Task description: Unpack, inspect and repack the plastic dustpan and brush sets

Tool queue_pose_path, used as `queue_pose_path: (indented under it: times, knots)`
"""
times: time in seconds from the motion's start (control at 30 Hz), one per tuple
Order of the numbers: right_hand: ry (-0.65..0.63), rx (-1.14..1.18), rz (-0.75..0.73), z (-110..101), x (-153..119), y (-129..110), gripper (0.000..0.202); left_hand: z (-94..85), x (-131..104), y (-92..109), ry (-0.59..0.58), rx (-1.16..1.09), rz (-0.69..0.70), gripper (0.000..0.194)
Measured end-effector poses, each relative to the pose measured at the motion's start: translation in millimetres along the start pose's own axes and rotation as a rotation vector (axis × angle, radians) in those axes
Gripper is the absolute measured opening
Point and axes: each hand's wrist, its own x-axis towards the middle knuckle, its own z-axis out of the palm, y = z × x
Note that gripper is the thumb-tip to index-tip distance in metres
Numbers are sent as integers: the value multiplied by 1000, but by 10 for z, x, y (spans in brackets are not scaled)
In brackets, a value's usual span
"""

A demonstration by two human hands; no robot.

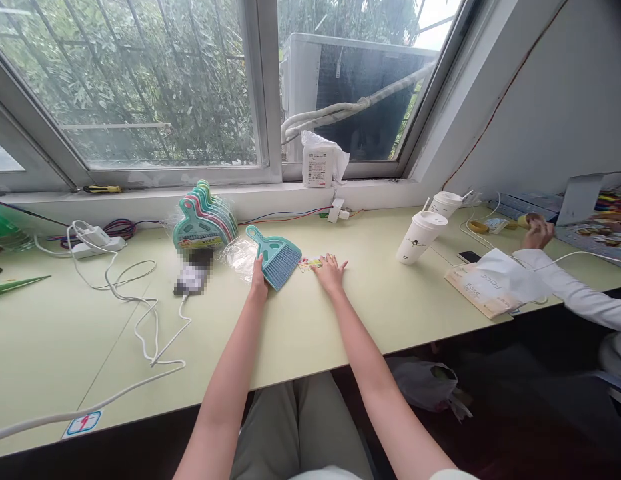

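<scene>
In my left hand [259, 280] is a small teal dustpan-and-brush set [275, 257], gripped by its left edge and tilted, with the blue bristles facing me. My right hand [331, 273] lies on the table with its fingers spread, over the right part of a colourful printed card [310, 263]. Part of that card is hidden under the fingers. Beside the dustpan-and-brush set, on its left, lies a crumpled clear plastic bag [241, 259]. Farther left stands a row of several similar dustpan sets [203, 217] in teal and pink, partly in clear wrapping.
White cables [155, 327] and a power strip [97, 247] lie on the left. Two white cups [420, 237] with straws stand on the right, near a tissue pack [483, 283]. A co-worker's hand [537, 233] holds a tape roll at far right. Scissors [20, 285] lie far left.
</scene>
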Motion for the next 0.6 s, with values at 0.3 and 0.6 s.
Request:
queue_pose_path:
  times: [0.3, 0.6]
  knots:
    - [209, 426, 201, -170, 49, -21, 37, -8, -14, -28, -71, 40, 14, 45]
    - [-159, 320, -373, -13, -324, -638, 54, 37, -94, -26, -245, -38, -8, 47]
